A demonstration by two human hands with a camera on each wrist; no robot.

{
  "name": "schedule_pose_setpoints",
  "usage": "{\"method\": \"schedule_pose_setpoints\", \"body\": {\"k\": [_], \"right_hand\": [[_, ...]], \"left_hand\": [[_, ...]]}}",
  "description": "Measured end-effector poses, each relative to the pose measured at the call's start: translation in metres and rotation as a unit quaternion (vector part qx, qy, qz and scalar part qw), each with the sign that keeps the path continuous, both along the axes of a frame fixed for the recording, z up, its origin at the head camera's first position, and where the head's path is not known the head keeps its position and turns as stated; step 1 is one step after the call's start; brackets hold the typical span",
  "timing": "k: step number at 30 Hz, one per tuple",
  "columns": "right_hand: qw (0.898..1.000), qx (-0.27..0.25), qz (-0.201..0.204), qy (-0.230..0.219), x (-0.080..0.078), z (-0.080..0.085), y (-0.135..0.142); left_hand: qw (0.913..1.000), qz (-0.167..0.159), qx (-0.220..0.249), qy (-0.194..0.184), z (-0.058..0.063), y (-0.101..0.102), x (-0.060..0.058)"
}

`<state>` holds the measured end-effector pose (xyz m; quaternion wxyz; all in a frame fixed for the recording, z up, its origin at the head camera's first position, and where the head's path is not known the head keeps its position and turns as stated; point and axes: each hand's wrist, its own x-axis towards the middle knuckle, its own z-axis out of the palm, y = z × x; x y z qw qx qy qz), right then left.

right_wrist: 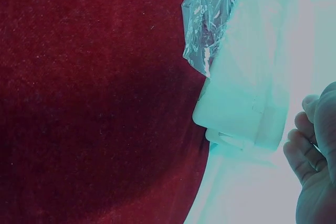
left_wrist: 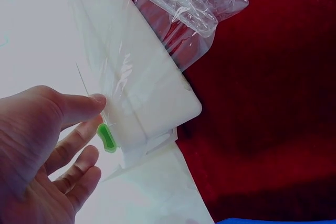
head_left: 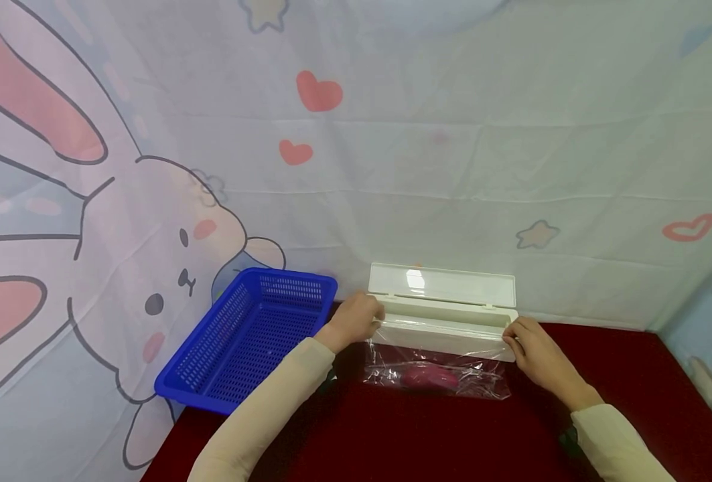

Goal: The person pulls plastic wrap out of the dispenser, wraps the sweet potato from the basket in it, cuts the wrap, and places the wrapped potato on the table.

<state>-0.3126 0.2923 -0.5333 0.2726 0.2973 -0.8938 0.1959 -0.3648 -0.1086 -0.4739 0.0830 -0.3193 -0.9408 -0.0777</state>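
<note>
A long white cling film dispenser (head_left: 446,339) lies on the table with its lid (head_left: 443,284) raised at the back. Clear cling film (head_left: 380,371) hangs over its front side and spreads crumpled on the cloth, around a pink object (head_left: 431,377). At the dispenser's left end, my left hand (head_left: 358,318) pinches the film's edge between thumb and index finger. A green slider (left_wrist: 106,138) shows right beside those fingertips in the left wrist view. My right hand (head_left: 533,351) pinches the film at the right end, thumb and index together and other fingers curled.
A blue plastic basket (head_left: 235,405) with slotted sides stands to the left. Dark red cloth (head_left: 404,442) covers the table. Behind it hangs a pale curtain (head_left: 428,167) printed with a rabbit, hearts and stars, close to the raised lid.
</note>
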Motion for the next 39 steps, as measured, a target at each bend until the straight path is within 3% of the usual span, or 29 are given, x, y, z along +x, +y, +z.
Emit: {"method": "schedule_pose_setpoints", "body": {"k": [18,31,39], "right_hand": [[1.0,-0.004,0.005,0.019,0.013,-0.001,0.003],[1.0,0.005,0.002,0.024,0.02,0.0,0.003],[1.0,0.009,0.0,0.017,0.021,0.002,0.005]], "left_hand": [[0.9999,0.009,0.002,-0.007,0.001,0.0,0.004],[0.9992,-0.011,-0.025,0.031,-0.002,-0.002,0.004],[0.9994,-0.003,-0.021,0.027,0.007,-0.001,0.012]]}}
